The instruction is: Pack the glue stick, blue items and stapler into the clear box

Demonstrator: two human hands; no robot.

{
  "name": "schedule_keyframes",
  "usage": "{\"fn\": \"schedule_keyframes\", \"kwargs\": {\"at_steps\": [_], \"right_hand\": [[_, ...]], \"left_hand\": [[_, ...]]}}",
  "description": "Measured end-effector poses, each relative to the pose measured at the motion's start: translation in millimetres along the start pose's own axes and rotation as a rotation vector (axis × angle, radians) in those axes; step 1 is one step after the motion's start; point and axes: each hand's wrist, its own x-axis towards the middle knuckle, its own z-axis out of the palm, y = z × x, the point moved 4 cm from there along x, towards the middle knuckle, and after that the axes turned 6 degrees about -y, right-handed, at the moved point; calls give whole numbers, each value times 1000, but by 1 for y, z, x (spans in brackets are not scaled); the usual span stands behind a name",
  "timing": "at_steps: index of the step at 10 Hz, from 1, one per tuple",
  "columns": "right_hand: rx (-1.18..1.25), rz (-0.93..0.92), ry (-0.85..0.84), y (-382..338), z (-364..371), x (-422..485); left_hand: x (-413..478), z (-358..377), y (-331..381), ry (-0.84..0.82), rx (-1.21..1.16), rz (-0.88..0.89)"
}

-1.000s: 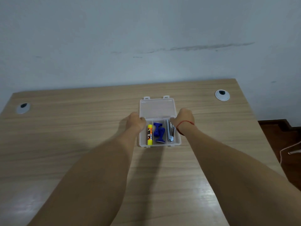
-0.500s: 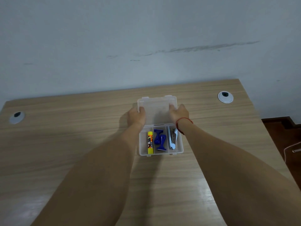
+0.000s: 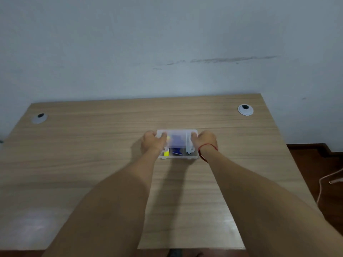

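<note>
The table (image 3: 92, 164) carries the clear box (image 3: 178, 157), which sits directly between the two hands. Its lid (image 3: 176, 139) is partly folded down over the base, with the near edge not yet seated. The left hand (image 3: 153, 143) closes its grip on the left end of the lid, and the right hand (image 3: 205, 142) closes its grip on the right end; a red string (image 3: 207, 146) circles the right wrist. The step in hand appears to be closing the lid. To do it well, lower both ends together so the lid stays level, keep the base flat on the table, and press the near edge down evenly between the two grips until the front catch engages. Check that nothing stands proud of the dividers before pressing. Inside, just nearward of the left grip, the glue stick (image 3: 166, 153) lies in the left compartment; the blue items (image 3: 176, 150) lie in the middle compartment between the grips; the stapler (image 3: 189, 149) lies in the right compartment beside the right grip. Motion blur leaves no brand, label or writing legible on any item.
</note>
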Motion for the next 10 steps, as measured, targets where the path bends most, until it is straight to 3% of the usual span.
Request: {"fn": "schedule_keyframes", "kwargs": {"at_steps": [2,4,8,10], "right_hand": [[-39,-13,-121,24,22,-12],[-89,71,-65,26,30,-4],[37,91,-65,4,33,16],[3,55,-84,28,42,-16]], "left_hand": [[-9,15,-27,-111,176,0],[1,20,-34,-102,272,-26],[32,16,-25,-154,184,-46],[-8,3,-40,-119,278,-26]]}}
